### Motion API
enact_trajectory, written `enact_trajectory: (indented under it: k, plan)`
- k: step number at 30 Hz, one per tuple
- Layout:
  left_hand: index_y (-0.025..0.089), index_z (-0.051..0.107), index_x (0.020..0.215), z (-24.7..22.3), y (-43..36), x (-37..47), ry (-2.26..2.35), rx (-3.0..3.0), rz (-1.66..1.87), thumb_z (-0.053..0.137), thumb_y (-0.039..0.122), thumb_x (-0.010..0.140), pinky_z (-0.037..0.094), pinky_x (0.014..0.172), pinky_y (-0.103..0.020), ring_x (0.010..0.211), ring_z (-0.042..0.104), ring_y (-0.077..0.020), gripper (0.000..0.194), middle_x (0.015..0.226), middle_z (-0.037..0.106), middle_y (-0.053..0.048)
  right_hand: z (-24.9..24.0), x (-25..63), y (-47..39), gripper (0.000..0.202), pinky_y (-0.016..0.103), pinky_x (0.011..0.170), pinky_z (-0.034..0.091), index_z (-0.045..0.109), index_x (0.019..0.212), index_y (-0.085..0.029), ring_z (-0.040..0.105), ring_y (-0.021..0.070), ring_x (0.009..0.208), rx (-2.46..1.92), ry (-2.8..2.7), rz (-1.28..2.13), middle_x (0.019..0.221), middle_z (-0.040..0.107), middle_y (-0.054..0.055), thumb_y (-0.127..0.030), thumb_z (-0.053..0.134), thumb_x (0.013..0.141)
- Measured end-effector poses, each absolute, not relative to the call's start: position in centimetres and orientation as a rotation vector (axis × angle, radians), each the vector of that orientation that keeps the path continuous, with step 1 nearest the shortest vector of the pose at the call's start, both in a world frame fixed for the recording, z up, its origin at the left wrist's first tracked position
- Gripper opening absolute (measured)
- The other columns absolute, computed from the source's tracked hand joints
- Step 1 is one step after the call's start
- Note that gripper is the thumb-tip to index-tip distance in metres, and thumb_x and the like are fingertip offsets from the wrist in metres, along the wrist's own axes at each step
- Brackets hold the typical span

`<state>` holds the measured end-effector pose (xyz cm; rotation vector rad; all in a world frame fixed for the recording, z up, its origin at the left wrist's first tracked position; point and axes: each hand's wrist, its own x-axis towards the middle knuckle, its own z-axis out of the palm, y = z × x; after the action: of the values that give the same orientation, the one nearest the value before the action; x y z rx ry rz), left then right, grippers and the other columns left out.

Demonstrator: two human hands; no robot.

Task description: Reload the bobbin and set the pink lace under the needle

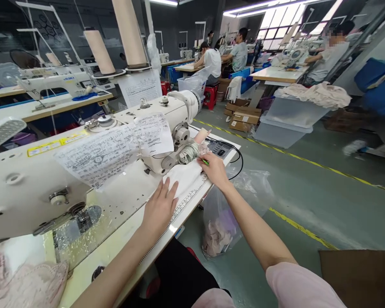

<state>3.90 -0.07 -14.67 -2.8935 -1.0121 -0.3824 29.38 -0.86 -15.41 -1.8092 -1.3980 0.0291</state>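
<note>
A: Largest first. White sewing machine (83,162) fills the table (128,239), handwritten paper sheets (115,149) draped over its arm. A ruler strip (188,201) runs along the table's front edge.

B: And the work piece?

A: A white fabric piece (184,175) lies flat on the table, right of the machine head, just beside a coil of cord (188,153).

B: Hands?

A: Left hand (160,207) pressed flat on the near end of the fabric, fingers spread, grip released. Right hand (214,169) at the far end, grip pinched on a small green object (205,162); too small to tell what it is.

B: Step?

A: I judge it as laying out and smoothing the piece, perhaps marking it. The next move would want the left hand to pin the cloth steady while the right works precisely at the edge.

B: Smaller bits?

A: A clear plastic bag (221,222) of pale scraps hangs below the table edge.
</note>
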Motion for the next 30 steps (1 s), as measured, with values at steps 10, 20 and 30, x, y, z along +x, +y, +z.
enact_trajectory:
  k: [10, 20, 30]
  plan:
    - [0.019, 0.045, 0.141, -14.9, 0.6, 7.3, -1.056, -2.932, -0.43, 0.036, 0.028, 0.1, 0.054, 0.096, -0.04, 0.14, 0.036, -0.0293, 0.043, 0.149, 0.043, -0.013, -15.8, 31.4, -0.3, 0.024, 0.035, 0.079, 0.049, 0.069, 0.093, -0.019, 0.062, 0.0218, 0.088, -1.892, -1.276, -0.108, 0.1, 0.068, 0.008, -0.025, 0.049, 0.08]
    - [0.015, 0.049, 0.135, -13.0, -6.5, 1.0, -0.894, -2.982, -0.444, 0.056, 0.032, 0.091, 0.034, 0.114, -0.045, 0.137, 0.041, -0.0302, 0.048, 0.146, 0.047, -0.012, -14.4, 26.2, -4.9, 0.036, 0.032, 0.068, 0.051, 0.065, 0.111, -0.019, 0.065, 0.0193, 0.08, -1.607, -1.25, -0.323, 0.097, 0.068, 0.008, -0.039, 0.06, 0.083]
    - [0.017, 0.058, 0.121, -13.2, -12.1, -15.4, -1.396, -2.615, -0.592, 0.05, 0.022, 0.095, 0.048, 0.089, -0.035, 0.107, 0.063, -0.0209, 0.027, 0.117, 0.069, -0.007, -13.5, 11.9, 0.4, 0.051, 0.034, 0.074, 0.052, 0.05, 0.136, -0.021, 0.061, 0.0229, 0.098, -1.428, -2.352, 0.271, 0.119, 0.059, 0.01, -0.013, 0.036, 0.088]
